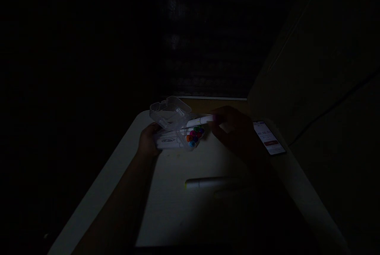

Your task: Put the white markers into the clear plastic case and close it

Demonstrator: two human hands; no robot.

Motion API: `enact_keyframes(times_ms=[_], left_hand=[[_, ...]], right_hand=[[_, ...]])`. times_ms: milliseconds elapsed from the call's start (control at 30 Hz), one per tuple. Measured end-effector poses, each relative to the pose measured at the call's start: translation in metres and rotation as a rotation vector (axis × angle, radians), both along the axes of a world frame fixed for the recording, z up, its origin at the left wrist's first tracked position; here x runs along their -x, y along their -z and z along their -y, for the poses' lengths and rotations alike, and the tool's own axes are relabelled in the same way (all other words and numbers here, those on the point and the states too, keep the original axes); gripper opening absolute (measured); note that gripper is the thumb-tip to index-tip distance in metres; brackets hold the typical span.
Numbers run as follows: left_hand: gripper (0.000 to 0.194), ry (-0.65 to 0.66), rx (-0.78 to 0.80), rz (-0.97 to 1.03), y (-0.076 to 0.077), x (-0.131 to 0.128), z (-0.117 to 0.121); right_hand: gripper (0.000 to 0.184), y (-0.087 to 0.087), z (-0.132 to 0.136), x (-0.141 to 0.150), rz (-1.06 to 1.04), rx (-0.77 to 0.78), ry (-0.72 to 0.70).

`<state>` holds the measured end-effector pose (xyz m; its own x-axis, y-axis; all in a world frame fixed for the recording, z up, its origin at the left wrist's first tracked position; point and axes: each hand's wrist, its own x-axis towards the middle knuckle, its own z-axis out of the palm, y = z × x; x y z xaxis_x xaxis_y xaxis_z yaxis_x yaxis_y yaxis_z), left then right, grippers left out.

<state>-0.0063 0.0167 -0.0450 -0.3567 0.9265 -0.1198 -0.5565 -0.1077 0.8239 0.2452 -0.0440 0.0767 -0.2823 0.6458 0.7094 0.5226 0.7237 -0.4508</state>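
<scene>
My left hand (147,141) is wrapped round a clear plastic marker case (169,141), which lies on its side with its hinged lid (170,112) open. Several white markers with coloured ends (194,135) show at the case's mouth, among them orange, blue, green and red. Between the fingers of my right hand (230,126) is a white marker (202,120) with a purple end. Its other end is at the mouth of the case; I cannot tell how far inside it reaches. Nearer to me, a white marker with a yellow tip (204,183) lies on the table.
The pale table (169,207) has rounded corners. A phone (269,138) with a lit timer screen lies at its right edge. Below the loose marker is a dim second shape in shadow, perhaps another marker. A dark cable (323,116) hangs at the right. The surroundings are very dark.
</scene>
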Motion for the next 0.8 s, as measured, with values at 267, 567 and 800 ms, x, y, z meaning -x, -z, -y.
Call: enact_keyframes(times_ms=[267,567,800], left_hand=[[0.018,-0.016,0.027,-0.014,-0.008,-0.006,0.005],[0.015,0.022,0.002,-0.031,-0.01,-0.005,0.006],[0.015,0.006,-0.002,-0.026,-0.006,-0.005,0.004]], right_hand=[[0.011,0.018,-0.011,0.014,0.134,0.157,0.095],[0.024,0.016,-0.011,0.016,0.249,0.156,0.041],[0.022,0.025,-0.01,0.026,0.275,0.184,0.055]])
